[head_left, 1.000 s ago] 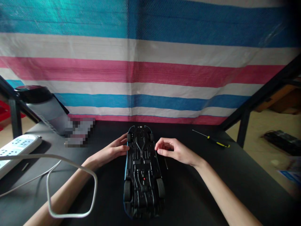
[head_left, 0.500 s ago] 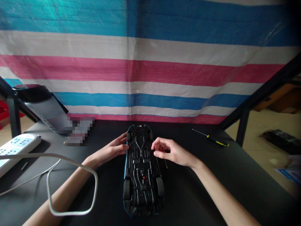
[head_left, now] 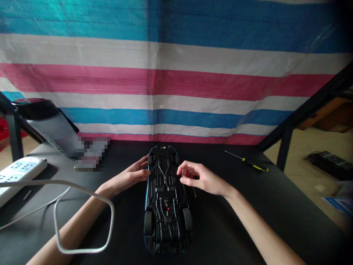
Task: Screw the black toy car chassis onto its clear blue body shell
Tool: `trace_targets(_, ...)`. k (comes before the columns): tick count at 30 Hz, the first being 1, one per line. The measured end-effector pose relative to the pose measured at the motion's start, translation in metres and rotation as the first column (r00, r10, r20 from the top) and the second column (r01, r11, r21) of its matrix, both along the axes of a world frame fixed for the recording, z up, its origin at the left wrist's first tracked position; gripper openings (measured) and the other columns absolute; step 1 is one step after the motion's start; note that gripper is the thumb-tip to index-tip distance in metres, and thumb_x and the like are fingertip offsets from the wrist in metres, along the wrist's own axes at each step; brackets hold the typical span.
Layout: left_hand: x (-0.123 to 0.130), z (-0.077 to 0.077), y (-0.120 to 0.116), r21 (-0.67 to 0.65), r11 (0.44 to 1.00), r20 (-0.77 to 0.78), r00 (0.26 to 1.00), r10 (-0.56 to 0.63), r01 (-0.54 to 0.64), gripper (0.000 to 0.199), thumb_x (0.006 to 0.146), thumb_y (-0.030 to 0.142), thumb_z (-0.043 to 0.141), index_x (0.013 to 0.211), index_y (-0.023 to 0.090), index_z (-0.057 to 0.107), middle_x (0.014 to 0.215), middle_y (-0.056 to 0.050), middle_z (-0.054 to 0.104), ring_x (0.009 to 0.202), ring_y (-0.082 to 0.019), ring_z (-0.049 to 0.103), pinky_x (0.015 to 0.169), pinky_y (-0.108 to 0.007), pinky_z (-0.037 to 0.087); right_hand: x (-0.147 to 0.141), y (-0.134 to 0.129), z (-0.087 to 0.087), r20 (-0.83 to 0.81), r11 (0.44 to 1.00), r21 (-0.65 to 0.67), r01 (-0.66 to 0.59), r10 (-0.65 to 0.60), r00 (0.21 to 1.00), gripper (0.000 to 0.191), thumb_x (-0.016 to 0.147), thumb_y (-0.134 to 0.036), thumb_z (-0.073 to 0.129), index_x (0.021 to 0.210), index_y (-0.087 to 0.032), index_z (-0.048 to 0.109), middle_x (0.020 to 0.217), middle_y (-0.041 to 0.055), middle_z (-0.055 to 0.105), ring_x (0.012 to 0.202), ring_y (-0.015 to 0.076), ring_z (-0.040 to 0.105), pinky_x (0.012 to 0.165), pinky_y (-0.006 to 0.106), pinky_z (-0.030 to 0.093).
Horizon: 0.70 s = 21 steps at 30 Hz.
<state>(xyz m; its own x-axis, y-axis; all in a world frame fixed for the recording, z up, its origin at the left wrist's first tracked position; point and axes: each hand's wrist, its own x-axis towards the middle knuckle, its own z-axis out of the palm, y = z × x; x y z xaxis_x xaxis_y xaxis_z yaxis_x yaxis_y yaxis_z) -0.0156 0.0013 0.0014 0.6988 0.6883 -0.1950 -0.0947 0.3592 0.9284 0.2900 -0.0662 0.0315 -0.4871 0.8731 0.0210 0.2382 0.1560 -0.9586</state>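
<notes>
A toy car [head_left: 167,198] lies upside down on the black table, its black underside and wheels facing up and blue body showing along the edges. My left hand [head_left: 135,173] rests at the car's left side, fingers stretched out and the thumb tip touching the edge. On the opposite side is my right hand [head_left: 194,175], its fingers loosely curled and the thumb apart from them. Those fingertips meet or nearly meet the car's right edge; I cannot tell which. A thin rod [head_left: 194,192] lies just below the right hand, partly hidden.
A yellow-and-black screwdriver [head_left: 255,165] lies at the right. On the left are a white power strip [head_left: 24,173], a grey bottle [head_left: 52,129] and a looped white cable [head_left: 111,221]. A striped sheet [head_left: 176,84] hangs behind the black table [head_left: 234,228].
</notes>
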Motion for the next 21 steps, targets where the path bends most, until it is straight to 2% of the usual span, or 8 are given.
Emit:
trace_targets(3, 0.000, 0.002, 0.000, 0.008, 1.000, 0.010, 1.000, 0.007, -0.007, 0.071, 0.089, 0.025, 0.071, 0.152, 0.038, 0.041, 0.161, -0.003, 0.040, 0.128, -0.025, 0.054, 0.104, -0.037, 0.044, 0.011, 0.006, -0.002, 0.018, 0.997, 0.039, 0.065, -0.066, 0.998, 0.035, 0.100, -0.053, 0.053, 0.111, -0.021, 0.060, 0.078, -0.0017, 0.054, 0.072, 0.0140, 0.052, 0.068, 0.026, 0.043)
trace_targets(5, 0.000, 0.002, 0.000, 0.018, 1.000, 0.009, 1.000, 0.005, -0.005, 0.070, 0.089, 0.027, 0.071, 0.152, 0.038, 0.042, 0.159, -0.002, 0.042, 0.128, -0.025, 0.054, 0.104, -0.036, 0.044, 0.021, 0.011, -0.007, 0.131, 0.965, 0.160, 0.207, -0.228, 0.965, 0.035, 0.102, -0.053, 0.047, 0.111, -0.022, 0.059, 0.071, -0.0038, 0.050, 0.067, 0.0138, 0.049, 0.064, 0.027, 0.040)
trace_targets(7, 0.000, 0.002, 0.000, 0.019, 1.000, 0.004, 1.000, -0.005, 0.005, 0.070, 0.089, 0.028, 0.071, 0.152, 0.038, 0.042, 0.159, -0.003, 0.043, 0.129, -0.026, 0.054, 0.104, -0.037, 0.043, 0.027, 0.015, -0.014, 0.272, 0.909, 0.300, 0.290, -0.373, 0.887, 0.030, 0.099, -0.051, 0.054, 0.112, -0.023, 0.059, 0.068, -0.0057, 0.049, 0.063, 0.0136, 0.048, 0.063, 0.027, 0.037)
trace_targets(9, 0.000, 0.001, 0.000, 0.011, 1.000, 0.003, 1.000, -0.008, 0.008, 0.073, 0.089, 0.028, 0.072, 0.153, 0.038, 0.040, 0.160, -0.003, 0.042, 0.132, -0.027, 0.052, 0.105, -0.038, 0.043, 0.029, 0.017, -0.023, 0.379, 0.889, 0.369, 0.270, -0.409, 0.830, 0.031, 0.095, -0.047, 0.061, 0.117, -0.025, 0.058, 0.067, -0.0072, 0.049, 0.059, 0.0134, 0.049, 0.061, 0.027, 0.036)
trace_targets(12, 0.000, 0.000, 0.000, -0.003, 1.000, -0.006, 1.000, 0.024, -0.024, 0.076, 0.087, 0.027, 0.073, 0.154, 0.038, 0.039, 0.162, -0.003, 0.038, 0.136, -0.028, 0.048, 0.108, -0.038, 0.042, 0.023, 0.016, -0.031, 0.461, 0.896, 0.397, 0.199, -0.382, 0.801, 0.029, 0.093, -0.041, 0.064, 0.119, -0.028, 0.061, 0.067, -0.0074, 0.051, 0.057, 0.0131, 0.050, 0.059, 0.026, 0.035)
trace_targets(14, 0.000, 0.000, -0.001, -0.009, 0.999, -0.012, 0.999, 0.037, -0.037, 0.075, 0.087, 0.027, 0.073, 0.154, 0.037, 0.039, 0.163, -0.003, 0.037, 0.136, -0.027, 0.048, 0.108, -0.038, 0.042, 0.019, 0.013, -0.029, 0.467, 0.901, 0.397, 0.177, -0.365, 0.805, 0.023, 0.092, -0.037, 0.064, 0.113, -0.028, 0.064, 0.066, -0.0070, 0.052, 0.057, 0.0130, 0.051, 0.059, 0.027, 0.036)
trace_targets(17, 0.001, 0.000, -0.001, -0.014, 0.999, 0.000, 0.999, 0.033, -0.033, 0.074, 0.087, 0.026, 0.074, 0.153, 0.036, 0.041, 0.162, -0.003, 0.037, 0.131, -0.026, 0.051, 0.105, -0.036, 0.043, 0.015, 0.008, -0.015, 0.424, 0.891, 0.416, 0.183, -0.367, 0.828, 0.020, 0.095, -0.034, 0.060, 0.114, -0.028, 0.062, 0.066, -0.0062, 0.054, 0.059, 0.0135, 0.053, 0.060, 0.027, 0.039)
trace_targets(21, 0.001, -0.001, -0.001, 0.010, 1.000, 0.026, 1.000, -0.002, 0.002, 0.070, 0.089, 0.026, 0.071, 0.152, 0.036, 0.042, 0.157, -0.004, 0.045, 0.124, -0.024, 0.055, 0.101, -0.036, 0.044, 0.008, -0.004, 0.010, 0.124, 0.792, 0.500, 0.350, -0.466, 0.876, 0.026, 0.098, -0.033, 0.058, 0.123, -0.026, 0.054, 0.082, -0.0005, 0.066, 0.074, 0.0165, 0.064, 0.074, 0.030, 0.050)
